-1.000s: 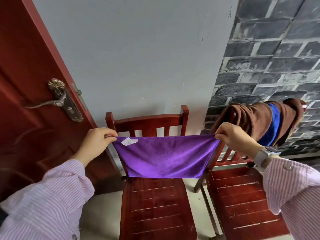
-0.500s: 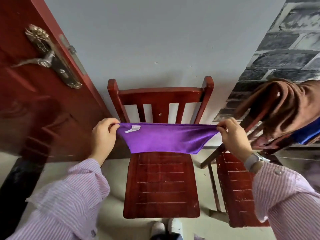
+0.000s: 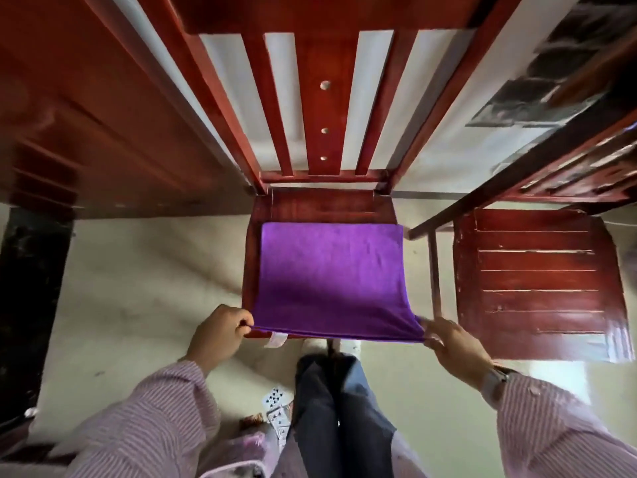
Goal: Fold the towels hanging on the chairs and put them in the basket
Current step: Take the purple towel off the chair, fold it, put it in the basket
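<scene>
The purple towel (image 3: pixel 331 277) lies spread flat on the seat of the centre chair (image 3: pixel 322 205), in the middle of the frame. Its far edge rests on the seat short of the backrest; its near edge is lifted slightly at the front of the seat. A white label (image 3: pixel 275 339) hangs below the near left corner.

The left hand (image 3: pixel 219 334), lower centre-left, pinches the near left corner of the towel between thumb and curled fingers. The right hand (image 3: pixel 453 343), lower centre-right, pinches the near right corner, with its fingers closed on the fabric. A watch (image 3: pixel 493 381) sits on the right wrist. Both arms wear striped pink sleeves (image 3: pixel 138 426).

Difference from the earlier frames: the towel was held stretched in the air in front of the chair back, hanging folded below the hands. It is now laid on the seat, and the hands have come down to the seat's front edge with the same corner grips. The view has tilted steeply downward, so the backrest slats fill the upper frame.

A second chair (image 3: pixel 537 281) stands at the right, near the first. Dark trousers (image 3: pixel 331 408) and playing cards (image 3: pixel 275 405) on the floor show at the bottom centre.
</scene>
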A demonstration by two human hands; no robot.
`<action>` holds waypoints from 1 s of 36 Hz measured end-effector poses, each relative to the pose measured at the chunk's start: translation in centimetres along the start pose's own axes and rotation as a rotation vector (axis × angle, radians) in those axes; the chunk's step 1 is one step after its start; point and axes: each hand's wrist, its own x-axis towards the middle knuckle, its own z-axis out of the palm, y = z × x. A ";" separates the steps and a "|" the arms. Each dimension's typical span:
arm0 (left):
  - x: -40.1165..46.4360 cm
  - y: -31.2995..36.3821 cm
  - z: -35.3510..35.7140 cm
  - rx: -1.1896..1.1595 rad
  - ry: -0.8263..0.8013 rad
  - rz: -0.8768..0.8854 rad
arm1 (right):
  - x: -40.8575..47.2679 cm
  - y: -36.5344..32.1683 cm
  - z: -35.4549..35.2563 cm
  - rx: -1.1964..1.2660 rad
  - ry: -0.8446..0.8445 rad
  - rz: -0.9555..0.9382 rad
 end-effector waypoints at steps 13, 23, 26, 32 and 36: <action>8.6 0.6 1.0 -0.791 0.228 -0.235 | 8.4 -0.3 0.6 0.744 0.226 0.382; 18.0 0.3 0.5 -0.843 0.360 -0.220 | 18.3 -1.5 -0.7 0.683 0.462 0.347; 20.1 -0.1 1.3 -0.808 0.402 -0.217 | 20.5 -1.3 -0.3 0.645 0.482 0.366; 22.7 -0.1 2.0 -0.750 0.456 -0.229 | 23.1 -0.6 0.2 0.585 0.523 0.389; 23.5 -0.2 2.3 -0.684 0.466 -0.240 | 23.9 -0.3 0.7 0.554 0.525 0.411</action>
